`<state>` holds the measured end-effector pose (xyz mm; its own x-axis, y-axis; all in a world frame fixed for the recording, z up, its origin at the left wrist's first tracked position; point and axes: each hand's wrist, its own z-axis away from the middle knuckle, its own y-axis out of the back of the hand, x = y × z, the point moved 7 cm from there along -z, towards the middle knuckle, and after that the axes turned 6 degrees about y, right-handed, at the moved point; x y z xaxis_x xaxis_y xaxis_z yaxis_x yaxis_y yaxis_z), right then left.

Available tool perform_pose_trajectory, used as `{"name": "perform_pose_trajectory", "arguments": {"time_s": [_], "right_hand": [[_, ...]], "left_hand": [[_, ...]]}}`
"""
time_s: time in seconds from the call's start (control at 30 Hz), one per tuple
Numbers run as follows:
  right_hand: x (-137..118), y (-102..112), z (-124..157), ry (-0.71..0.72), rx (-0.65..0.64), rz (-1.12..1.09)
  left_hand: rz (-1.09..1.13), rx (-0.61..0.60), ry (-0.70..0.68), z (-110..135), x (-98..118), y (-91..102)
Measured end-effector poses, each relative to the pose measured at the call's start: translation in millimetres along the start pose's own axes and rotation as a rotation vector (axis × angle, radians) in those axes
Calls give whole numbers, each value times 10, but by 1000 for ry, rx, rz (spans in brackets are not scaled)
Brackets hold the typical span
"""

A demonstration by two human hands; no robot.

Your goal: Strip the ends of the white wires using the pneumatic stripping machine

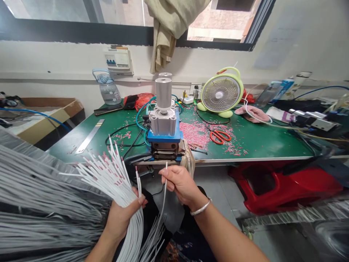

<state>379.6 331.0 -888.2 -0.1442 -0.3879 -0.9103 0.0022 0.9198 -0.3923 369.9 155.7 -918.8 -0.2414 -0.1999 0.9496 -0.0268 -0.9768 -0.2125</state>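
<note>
My left hand (124,214) is closed around a thick bundle of white cables (109,178), many with pinkish-red ends fanning up and to the left. Two cables stand a little apart near its thumb. My right hand (181,183) pinches a single white cable (165,196) between thumb and fingers, its tip pointing up. That tip is just below the front of a pneumatic press (163,123) with a blue plate and silver cylinder, at the table edge. A silver bangle (201,207) is on my right wrist. More loose cables hang down between my hands.
Pink clippings (195,134) cover part of the green table (268,142) around the press. Red-handled scissors (220,137), a green fan (222,92), a steel ruler (89,136) and a water bottle (107,87) stand or lie there. More cable bundles (49,203) lie at left; a red stool (283,185) is at right.
</note>
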Motion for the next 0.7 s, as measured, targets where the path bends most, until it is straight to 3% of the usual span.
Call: {"name": "perform_pose_trajectory", "arguments": {"time_s": [0.13, 0.23, 0.33, 0.4, 0.5, 0.63, 0.7], "right_hand": [[-19, -39, 37, 15, -11, 4], [82, -191, 81, -69, -111, 102], [110, -229, 55, -38, -65, 187], [86, -178, 9, -14, 42, 107], [29, -98, -47, -12, 156, -81], [-14, -167, -69, -75, 44, -212], [-30, -152, -78, -74, 69, -234]], "left_hand": [[-77, -40, 5, -7, -28, -35], [-228, -83, -105, -1, 83, -95], [-375, -69, -198, 8, 207, -123], [-315, -51, -196, 0, 258, -106], [-37, -44, -91, -37, 278, -67], [188, 26, -29, -72, 382, -38], [216, 37, -47, -80, 470, -62]]}}
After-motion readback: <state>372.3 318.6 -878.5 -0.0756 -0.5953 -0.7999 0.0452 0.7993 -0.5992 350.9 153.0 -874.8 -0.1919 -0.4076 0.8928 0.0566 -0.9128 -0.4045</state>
